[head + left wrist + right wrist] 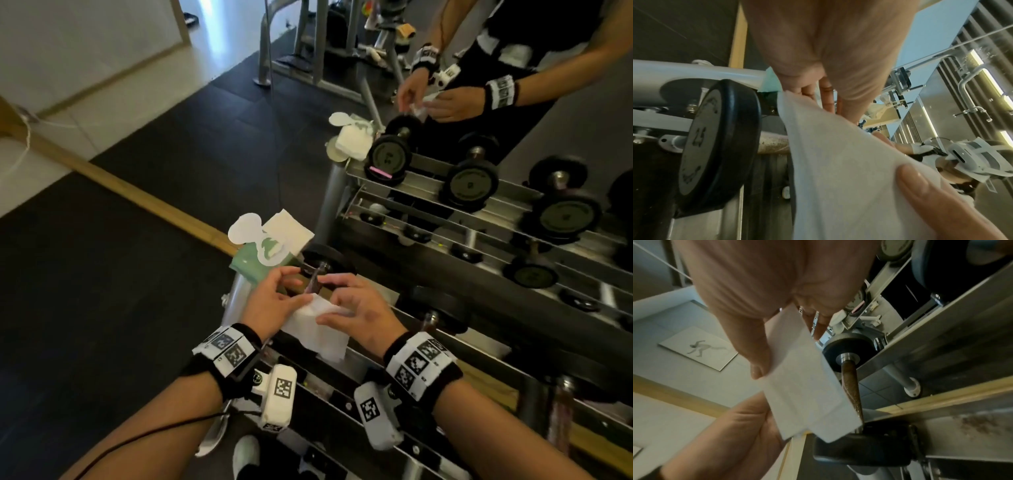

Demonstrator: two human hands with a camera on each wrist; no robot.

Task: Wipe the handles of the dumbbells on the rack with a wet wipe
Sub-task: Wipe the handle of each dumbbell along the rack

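My two hands hold a white wet wipe (317, 334) just above the rusty handle (313, 279) of the leftmost dumbbell on the metal rack (363, 359). My left hand (275, 301) pinches the wipe's left edge. On the other side my right hand (356, 305) pinches it, thumb lying on top. In the left wrist view the wipe (838, 162) hangs beside the handle (772, 142) and the black end plate (715, 142). In the right wrist view the folded wipe (807, 394) covers part of the handle (851, 386).
A green pack of wipes (253, 263) with its lid open lies on the rack's left end, just beyond my hands. More dumbbells (442, 308) sit to the right. A mirror (513, 144) behind the rack doubles everything. Black rubber floor (137, 308) lies left.
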